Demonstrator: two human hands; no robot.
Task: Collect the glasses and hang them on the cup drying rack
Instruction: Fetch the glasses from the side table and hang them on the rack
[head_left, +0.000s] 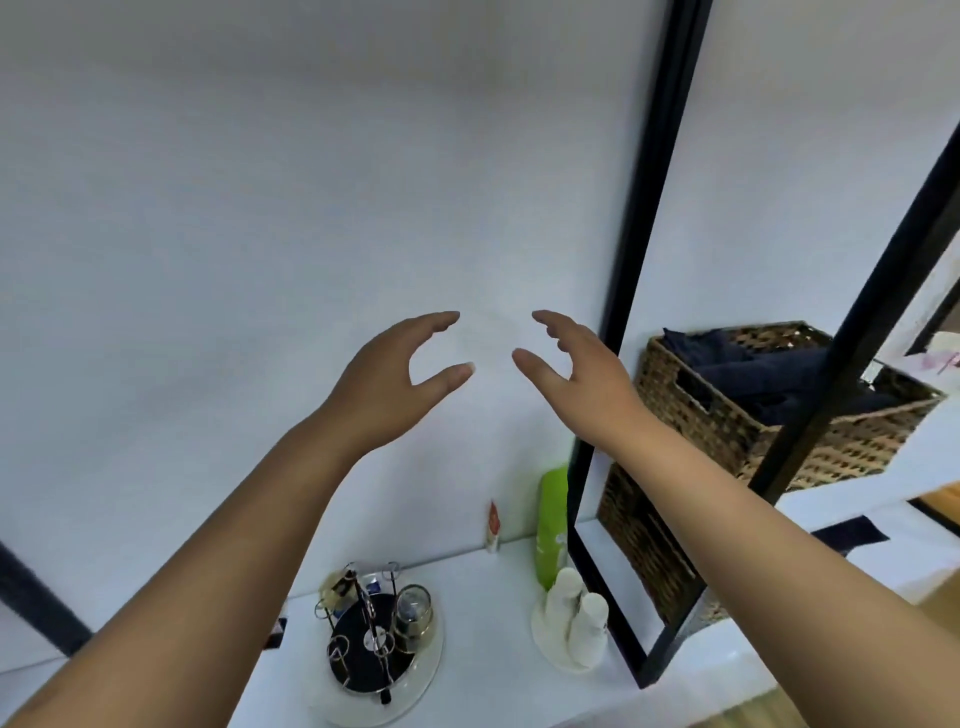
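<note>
Left hand (395, 379) and right hand (576, 374) raised, fingers spread, empty. Cup drying rack (371, 644) well below left hand, one glass (413, 613) hung. Step: between pickups; next, locate another glass, none evident.

Clear glass (413, 609) hangs inverted on wire rack (370, 631), right side.

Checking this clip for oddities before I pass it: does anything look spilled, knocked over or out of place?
Nothing looks spilled or broken. The one oddity: both hands, left and right, are raised open and empty in front of the bare wall, well above the drying rack, where one glass already hangs.
</note>
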